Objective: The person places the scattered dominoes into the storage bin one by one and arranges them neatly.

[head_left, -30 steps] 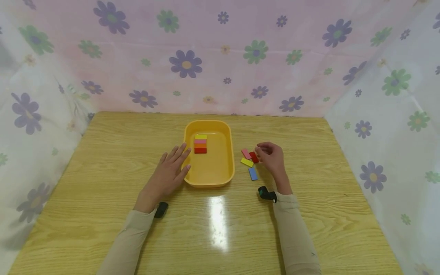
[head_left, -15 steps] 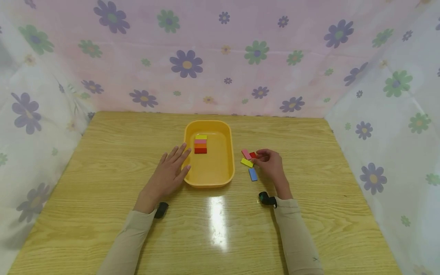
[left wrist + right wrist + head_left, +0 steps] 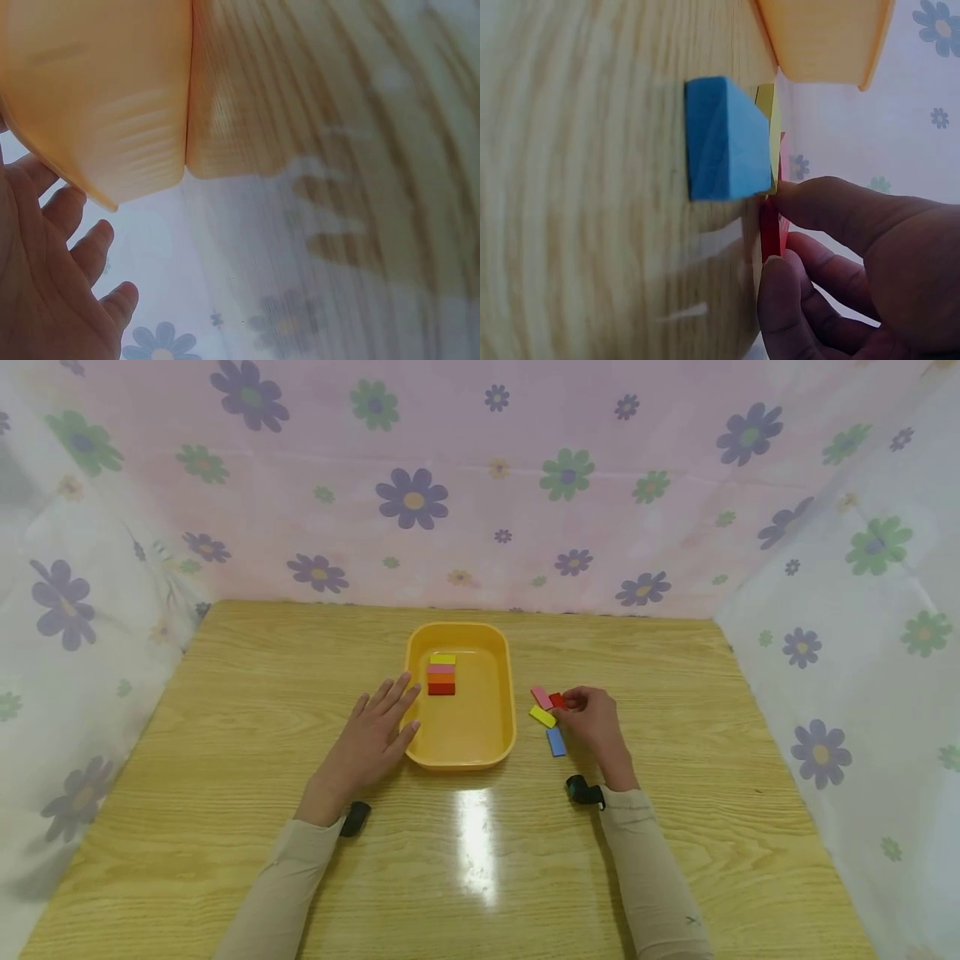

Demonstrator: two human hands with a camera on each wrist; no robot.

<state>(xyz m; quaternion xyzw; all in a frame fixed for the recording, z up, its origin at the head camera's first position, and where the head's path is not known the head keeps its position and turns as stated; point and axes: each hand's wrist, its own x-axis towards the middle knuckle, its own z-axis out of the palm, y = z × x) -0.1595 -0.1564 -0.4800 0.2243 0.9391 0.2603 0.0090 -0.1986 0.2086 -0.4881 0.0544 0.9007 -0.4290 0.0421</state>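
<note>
In the head view, my left hand [image 3: 367,743] rests on the left rim of a yellow plastic tray [image 3: 461,762], its fingers extended and spread. In the right wrist view, thumb and fingers of my right hand [image 3: 900,270] pinch a red block [image 3: 771,229] at its ends, low over the table. Beside it lie a pink block [image 3: 542,697], a yellow block [image 3: 542,717] and a blue block [image 3: 556,742]. Inside the tray, a yellow block [image 3: 442,658], a pink block [image 3: 441,668], an orange block [image 3: 441,678] and a red block [image 3: 441,689] form a tight row.
Everything stands on a glossy wood-grain table [image 3: 300,652]. A flowered cloth [image 3: 465,485] hangs along the back and both sides. Black wrist cameras are worn on both wrists, such as the right camera [image 3: 583,791].
My right hand has come down and slightly toward me, and its thumb and fingers have closed around the red block. The left hand has stayed on the tray's rim.
</note>
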